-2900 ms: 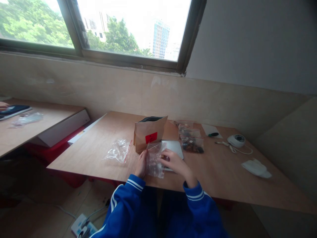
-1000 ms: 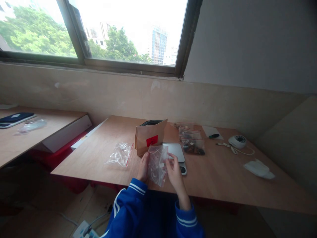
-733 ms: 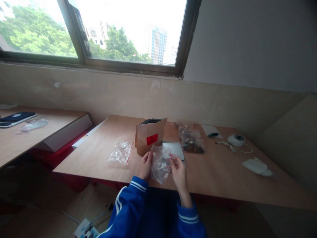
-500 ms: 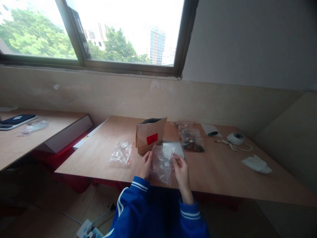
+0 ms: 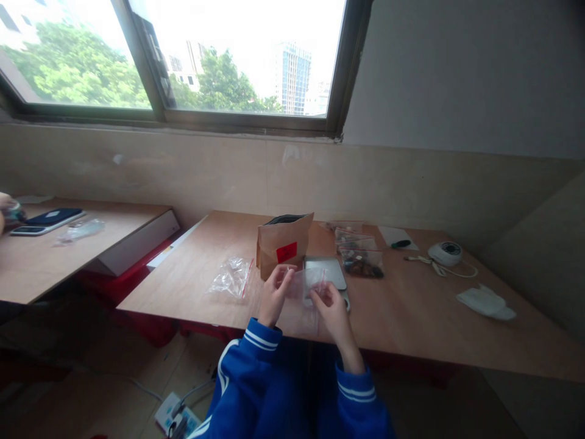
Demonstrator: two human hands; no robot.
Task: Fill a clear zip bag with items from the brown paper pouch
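Observation:
A clear plastic zip bag [image 5: 302, 312] hangs between my hands over the table's front edge. My left hand [image 5: 275, 294] is closed in a pinch at the bag's left side. On the other side, my right hand [image 5: 333, 306] pinches the bag with thumb and fingers. Just behind my left hand stands an upright brown paper pouch [image 5: 284, 242] with a red label and its top open. A flat silver device, like a small scale [image 5: 336, 271], lies behind the bag and is partly covered by it.
Clear plastic bags [image 5: 231, 277] lie to the left. Several zip bags with dark contents [image 5: 363, 263] sit at the back right, near a dark green tool [image 5: 401, 244] on paper. Further right are a white dome camera [image 5: 445, 253] with cable and a white folded packet [image 5: 485, 302].
The bag has turned and flattened between my hands, and my left hand has risen along its side. At the far left, part of another person's hand has come into view.

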